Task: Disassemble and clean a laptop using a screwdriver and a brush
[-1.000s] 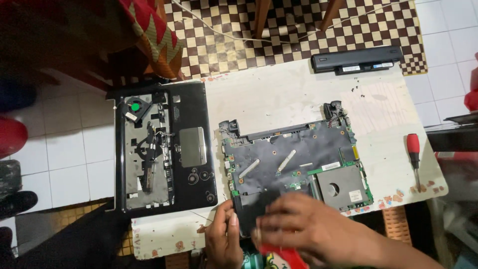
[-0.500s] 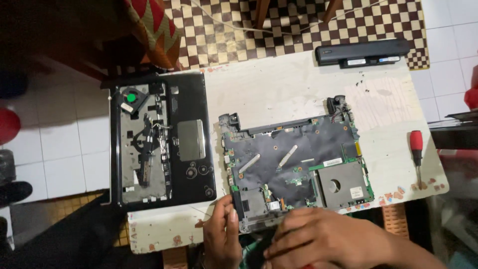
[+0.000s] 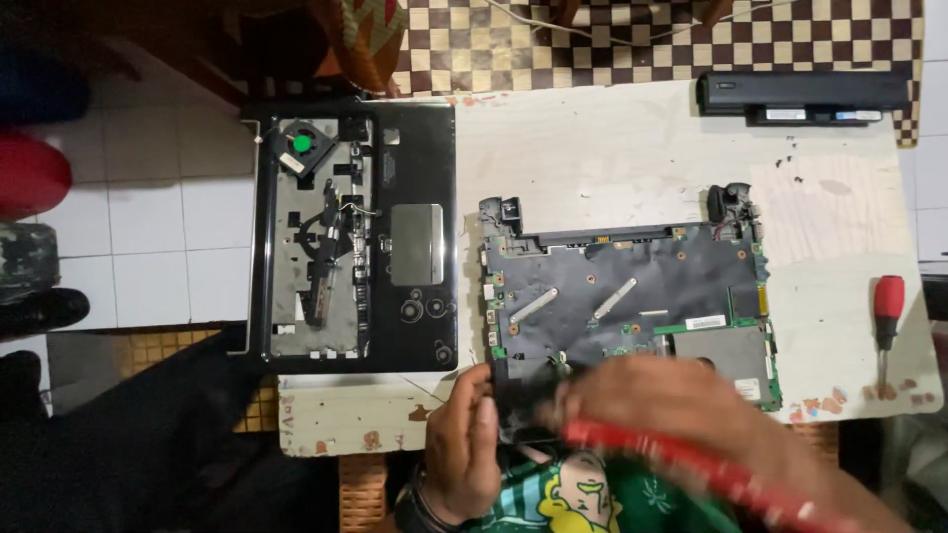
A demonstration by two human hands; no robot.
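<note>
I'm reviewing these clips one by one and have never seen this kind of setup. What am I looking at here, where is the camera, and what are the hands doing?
There is no machine: one camera on a person's head looks down at their own bare hands over a worn white table. On it lie an opened laptop base with its circuit board showing, a black palm-rest shell with a small fan, a long black battery and a red-handled screwdriver. The left hand grips the near-left edge of the base. The right hand is blurred and holds a red tool; its kind is unclear.
</note>
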